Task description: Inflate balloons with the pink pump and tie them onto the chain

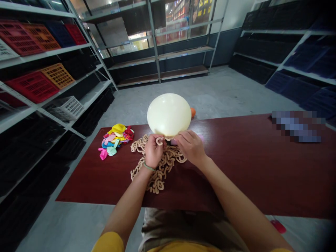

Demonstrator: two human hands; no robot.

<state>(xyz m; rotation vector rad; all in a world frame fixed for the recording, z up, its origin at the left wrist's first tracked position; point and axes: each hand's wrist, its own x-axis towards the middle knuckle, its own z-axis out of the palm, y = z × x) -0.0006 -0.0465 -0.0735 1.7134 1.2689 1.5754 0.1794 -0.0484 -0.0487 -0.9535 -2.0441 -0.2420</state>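
Note:
A pale yellow inflated balloon (169, 113) stands just beyond my hands, its lower edge close to my fingers. My left hand (154, 150) is closed in a pinch on a tan curly cord (157, 183), a loop of which sticks out by the thumb. Opposite it, my right hand (191, 147) pinches at the same cord, and a short length runs between both hands below the balloon. The rest of the cord lies in a tangled heap under and around my left wrist. My fingers hide the balloon's neck. A pinkish thing is partly hidden behind my right hand.
Several loose, flat coloured balloons (115, 138) lie in a pile on the dark red table (249, 168), left of the cord. Something orange (193, 112) shows behind the inflated balloon. A blurred-out item (296, 126) lies at right. Shelves with crates (34, 85) stand at left.

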